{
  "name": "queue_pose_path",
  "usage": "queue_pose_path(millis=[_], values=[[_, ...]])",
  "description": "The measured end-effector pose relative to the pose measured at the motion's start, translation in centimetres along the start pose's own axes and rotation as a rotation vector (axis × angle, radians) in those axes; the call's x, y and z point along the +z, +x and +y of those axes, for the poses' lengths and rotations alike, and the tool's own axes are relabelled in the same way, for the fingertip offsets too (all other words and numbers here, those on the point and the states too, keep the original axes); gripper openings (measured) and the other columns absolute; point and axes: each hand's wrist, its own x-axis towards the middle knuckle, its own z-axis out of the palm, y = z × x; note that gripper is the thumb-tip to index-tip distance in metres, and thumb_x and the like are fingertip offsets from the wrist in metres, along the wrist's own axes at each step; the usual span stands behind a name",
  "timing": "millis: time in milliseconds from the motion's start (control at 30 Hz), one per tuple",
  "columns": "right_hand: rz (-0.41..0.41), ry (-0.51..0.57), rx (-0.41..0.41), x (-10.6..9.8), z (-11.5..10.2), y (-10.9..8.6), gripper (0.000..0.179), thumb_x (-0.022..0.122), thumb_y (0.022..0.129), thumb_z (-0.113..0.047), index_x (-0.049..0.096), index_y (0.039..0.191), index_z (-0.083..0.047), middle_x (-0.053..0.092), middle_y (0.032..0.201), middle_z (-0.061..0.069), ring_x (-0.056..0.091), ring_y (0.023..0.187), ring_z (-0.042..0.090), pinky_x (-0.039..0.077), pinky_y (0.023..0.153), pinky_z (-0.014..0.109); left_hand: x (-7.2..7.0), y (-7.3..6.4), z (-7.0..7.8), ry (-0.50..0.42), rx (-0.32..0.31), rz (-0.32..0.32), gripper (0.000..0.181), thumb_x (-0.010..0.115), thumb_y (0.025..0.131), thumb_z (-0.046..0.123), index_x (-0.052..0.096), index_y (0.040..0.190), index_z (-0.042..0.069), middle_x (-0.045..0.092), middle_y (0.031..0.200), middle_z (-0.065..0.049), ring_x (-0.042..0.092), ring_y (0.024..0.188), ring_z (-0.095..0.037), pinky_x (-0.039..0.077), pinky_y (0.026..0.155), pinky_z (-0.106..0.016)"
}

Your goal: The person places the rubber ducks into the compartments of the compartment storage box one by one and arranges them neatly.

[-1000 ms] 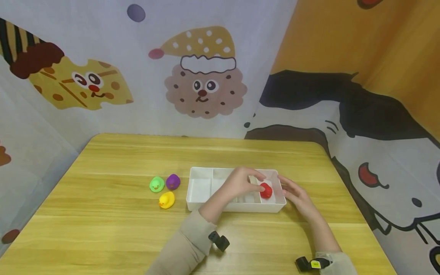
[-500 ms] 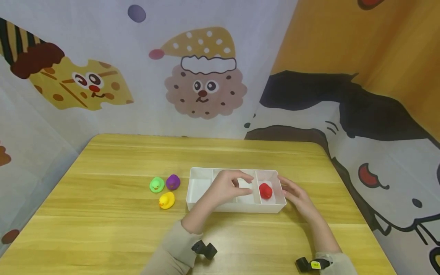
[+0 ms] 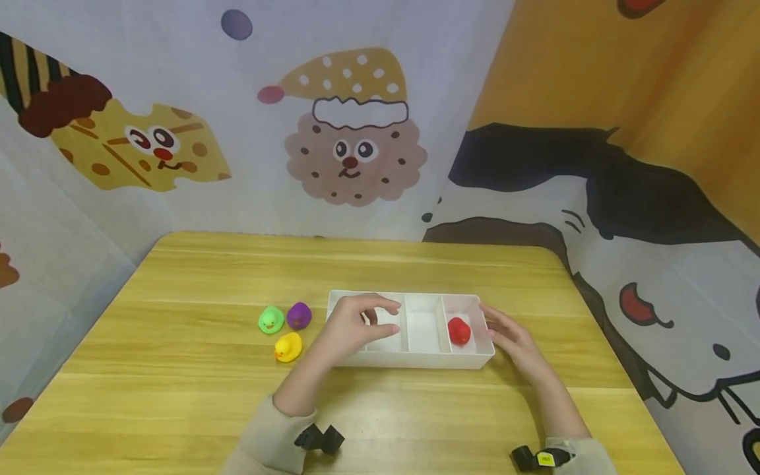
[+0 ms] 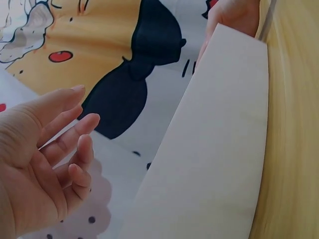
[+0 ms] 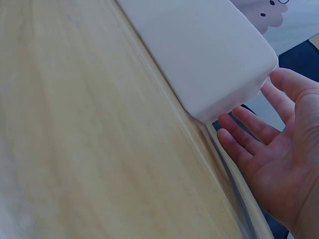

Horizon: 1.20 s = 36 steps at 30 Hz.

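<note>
A white divided box (image 3: 410, 360) stands on the table, with a red toy duck (image 3: 459, 331) in its rightmost compartment. My left hand (image 3: 351, 328) hovers over the left part of the box, thumb and fingers apart and nothing between them; the left wrist view shows the same loosely bent, bare hand (image 4: 50, 164). At the box's right end, my right hand (image 3: 518, 342) touches the wall with its fingertips, as the right wrist view of this hand (image 5: 274, 144) also shows. Left of the box sit a green duck (image 3: 271, 320), a purple duck (image 3: 299, 316) and a yellow duck (image 3: 288, 347).
The wooden table (image 3: 178, 396) has its back edge against a cloth (image 3: 237, 204) printed with cartoon figures. Each wrist carries a black camera strap over a beige sleeve (image 3: 267, 435). Thin dividers (image 3: 444, 323) split the box into compartments.
My left hand has moved left, from the red duck in the rightmost compartment to above the box's left part, leaving the duck there. The right hand has stayed at the box's end.
</note>
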Motion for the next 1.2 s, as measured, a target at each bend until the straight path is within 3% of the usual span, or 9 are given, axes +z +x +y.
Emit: queue_pose_path(millis=[500, 700, 1000, 1200], values=[[-0.006, 0.009, -0.018, 0.1, -0.2, -0.1, 0.046, 0.051, 0.098, -0.004, 0.038, 0.142, 0.005, 0.039, 0.141, 0.030, 0.052, 0.114, 0.005, 0.041, 0.092, 0.019, -4.6, -2.9, -1.0, 0.103, -0.061, 0.113, 0.025, 0.081, 0.078, 0.015, 0.074, 0.102, 0.017, 0.070, 0.101, 0.003, 0.056, 0.070, -0.018, 0.048, 0.057, -0.029], [-0.006, 0.010, -0.006, 0.1, -0.3, 0.0, 0.046, 0.051, 0.099, -0.004, 0.038, 0.142, 0.005, 0.039, 0.141, 0.030, 0.052, 0.114, 0.006, 0.041, 0.092, 0.019, -6.4, -4.0, -1.3, 0.084, -0.115, 0.143, 0.026, 0.080, 0.079, 0.019, 0.074, 0.104, 0.016, 0.068, 0.105, 0.002, 0.053, 0.072, -0.021, 0.046, 0.059, -0.028], [0.004, -0.008, 0.009, 0.1, -0.2, -0.1, 0.046, 0.051, 0.099, -0.007, 0.039, 0.142, 0.003, 0.039, 0.141, 0.029, 0.052, 0.115, 0.008, 0.041, 0.092, 0.018, -8.6, -5.4, -2.6, 0.109, -0.089, 0.187, 0.028, 0.080, 0.079, 0.013, 0.073, 0.106, 0.010, 0.066, 0.087, -0.002, 0.054, 0.071, -0.020, 0.048, 0.061, -0.028], [0.015, -0.006, 0.032, 0.2, -0.3, -0.1, 0.046, 0.052, 0.098, -0.008, 0.040, 0.142, 0.001, 0.041, 0.141, 0.027, 0.052, 0.115, 0.012, 0.041, 0.091, 0.019, -10.1, -6.5, -3.3, 0.146, -0.143, 0.202, 0.029, 0.079, 0.080, 0.018, 0.072, 0.108, 0.013, 0.069, 0.098, -0.006, 0.056, 0.077, -0.023, 0.048, 0.058, -0.027]])
